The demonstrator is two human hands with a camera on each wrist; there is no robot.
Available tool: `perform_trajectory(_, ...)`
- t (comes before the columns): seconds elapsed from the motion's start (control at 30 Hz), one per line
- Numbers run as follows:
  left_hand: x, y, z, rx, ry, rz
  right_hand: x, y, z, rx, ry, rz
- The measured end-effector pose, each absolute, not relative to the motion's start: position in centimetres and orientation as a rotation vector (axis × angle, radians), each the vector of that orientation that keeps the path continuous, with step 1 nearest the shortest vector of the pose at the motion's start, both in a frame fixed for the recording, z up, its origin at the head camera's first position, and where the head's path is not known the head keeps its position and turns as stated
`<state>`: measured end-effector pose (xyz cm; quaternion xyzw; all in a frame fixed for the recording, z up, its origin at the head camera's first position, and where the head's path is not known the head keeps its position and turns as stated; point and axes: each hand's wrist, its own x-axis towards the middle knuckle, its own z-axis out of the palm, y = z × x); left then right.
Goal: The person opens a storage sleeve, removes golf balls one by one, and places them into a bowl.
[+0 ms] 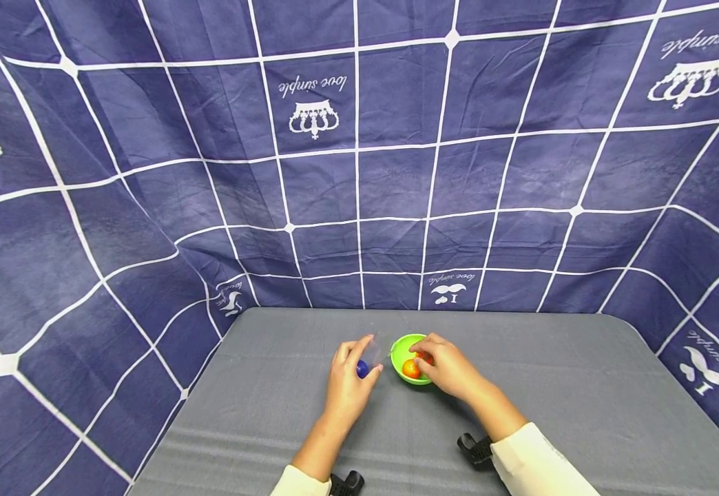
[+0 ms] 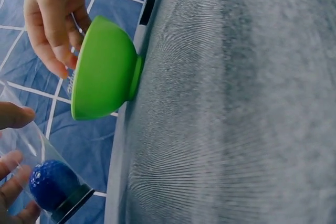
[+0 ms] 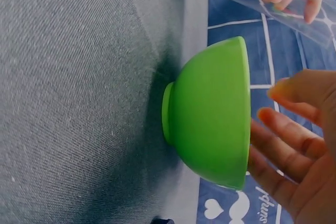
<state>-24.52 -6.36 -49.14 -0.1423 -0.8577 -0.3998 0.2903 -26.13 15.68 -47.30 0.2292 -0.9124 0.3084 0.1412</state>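
My left hand (image 1: 346, 386) grips a clear plastic tube (image 2: 32, 139) with a dark cap at its lower end. Inside it, against that end, sits a textured blue ball (image 2: 51, 184). The tube is held tilted, to the left of a green bowl (image 3: 210, 114) standing upright on the table. My right hand (image 1: 452, 366) hangs over the bowl's right side, fingers bent down to its opening, thumb and forefinger apart. An orange ball (image 1: 410, 369) lies in the bowl, and a redder one (image 1: 425, 357) is partly hidden behind the right hand. No ball shows between the right fingers.
Grey fabric covers the table (image 1: 260, 399). A blue curtain (image 1: 397, 179) with white grid lines hangs behind it and at both sides. Black wrist mounts (image 1: 474, 451) sit on the forearms near the table's front.
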Motion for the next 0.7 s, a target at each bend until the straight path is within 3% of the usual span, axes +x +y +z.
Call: perform_trajectory(0.7,-24.4,-6.1,-47.4,-0.590,-2.325,-0.657,-23.7,15.4,-46.9,0.525,-2.370,1.631)
